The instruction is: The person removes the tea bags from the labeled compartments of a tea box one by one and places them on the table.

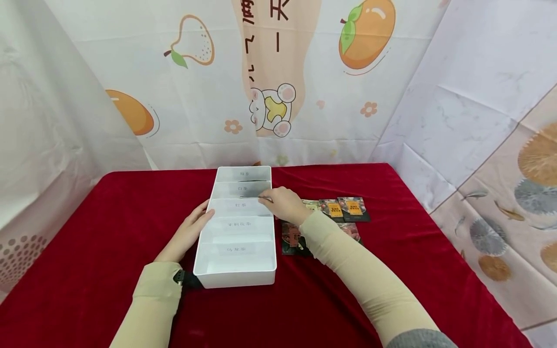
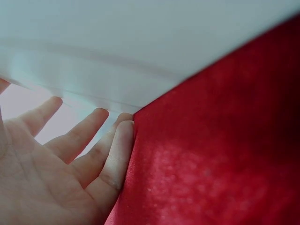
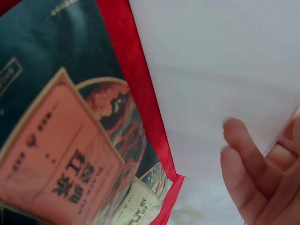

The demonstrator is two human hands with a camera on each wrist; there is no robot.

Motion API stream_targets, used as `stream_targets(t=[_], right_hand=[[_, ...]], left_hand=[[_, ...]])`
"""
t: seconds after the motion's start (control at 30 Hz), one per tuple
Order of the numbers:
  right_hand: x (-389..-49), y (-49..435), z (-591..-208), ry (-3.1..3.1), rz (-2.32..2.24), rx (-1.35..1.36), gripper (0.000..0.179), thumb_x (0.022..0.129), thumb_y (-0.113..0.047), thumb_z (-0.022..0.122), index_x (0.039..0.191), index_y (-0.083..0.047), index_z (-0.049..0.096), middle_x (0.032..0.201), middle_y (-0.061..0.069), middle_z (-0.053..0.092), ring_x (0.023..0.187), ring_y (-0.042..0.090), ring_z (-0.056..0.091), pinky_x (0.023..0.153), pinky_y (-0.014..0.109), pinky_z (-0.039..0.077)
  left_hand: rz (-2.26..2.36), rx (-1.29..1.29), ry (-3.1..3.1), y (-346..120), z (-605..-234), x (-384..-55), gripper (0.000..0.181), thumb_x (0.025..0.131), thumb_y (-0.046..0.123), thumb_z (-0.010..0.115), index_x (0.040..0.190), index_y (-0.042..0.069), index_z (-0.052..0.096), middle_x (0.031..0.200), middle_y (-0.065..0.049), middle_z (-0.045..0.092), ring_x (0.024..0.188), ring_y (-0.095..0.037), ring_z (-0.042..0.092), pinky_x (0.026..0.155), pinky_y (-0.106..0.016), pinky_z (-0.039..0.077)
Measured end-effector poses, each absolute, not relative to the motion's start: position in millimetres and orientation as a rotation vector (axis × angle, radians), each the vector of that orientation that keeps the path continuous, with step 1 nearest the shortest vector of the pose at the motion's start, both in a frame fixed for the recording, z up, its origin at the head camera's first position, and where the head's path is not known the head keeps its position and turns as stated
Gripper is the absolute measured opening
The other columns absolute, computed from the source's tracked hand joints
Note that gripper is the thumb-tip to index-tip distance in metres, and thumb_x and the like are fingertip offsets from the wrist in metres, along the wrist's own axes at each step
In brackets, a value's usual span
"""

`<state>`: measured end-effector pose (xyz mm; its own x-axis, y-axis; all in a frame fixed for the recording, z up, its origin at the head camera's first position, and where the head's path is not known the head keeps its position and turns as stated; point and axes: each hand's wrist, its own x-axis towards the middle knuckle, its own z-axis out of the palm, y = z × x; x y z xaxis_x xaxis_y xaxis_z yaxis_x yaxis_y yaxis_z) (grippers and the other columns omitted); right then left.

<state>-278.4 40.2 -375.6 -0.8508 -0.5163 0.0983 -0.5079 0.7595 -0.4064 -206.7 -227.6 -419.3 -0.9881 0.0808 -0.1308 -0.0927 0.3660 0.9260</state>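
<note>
Head view: a white divided tray stands lengthwise on the red tablecloth, between the hands, so both reach it easily. The left hand rests against its left side, thumb at the rim, apparently to steady it. The right hand crosses the right rim near the second compartment from the far end, fingers curled; it seems to pinch a thin dark-edged item, probably by one edge to suit the narrow compartment. Dark packets lie in rows right of the tray, handy for that arm.

Left wrist view: the fingers are spread and nearly straight against the tray wall, supporting rather than grasping.

Right wrist view: a packet labelled BLACK TEA lies just beside the tray. Two loosely bent fingers show against the white wall; the pinch is hidden here.
</note>
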Motion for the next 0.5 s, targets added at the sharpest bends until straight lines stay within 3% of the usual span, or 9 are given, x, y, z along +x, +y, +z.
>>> stream_targets(t=[0.5], right_hand=[[-275.8, 47.6, -379.1, 2.988, -0.841, -0.873, 0.020, 0.100, -0.023, 0.061, 0.110, -0.013, 0.075, 0.096, 0.004, 0.076, 0.045, 0.007, 0.052, 0.053, 0.022, 0.042]], left_hand=[[1.666, -0.022, 2.468, -227.1, -419.2, -206.3, 0.071, 0.101, 0.054, 0.045, 0.160, 0.023, 0.019, 0.148, -0.020, 0.044, 0.111, -0.022, 0.060, 0.087, -0.030, 0.047]])
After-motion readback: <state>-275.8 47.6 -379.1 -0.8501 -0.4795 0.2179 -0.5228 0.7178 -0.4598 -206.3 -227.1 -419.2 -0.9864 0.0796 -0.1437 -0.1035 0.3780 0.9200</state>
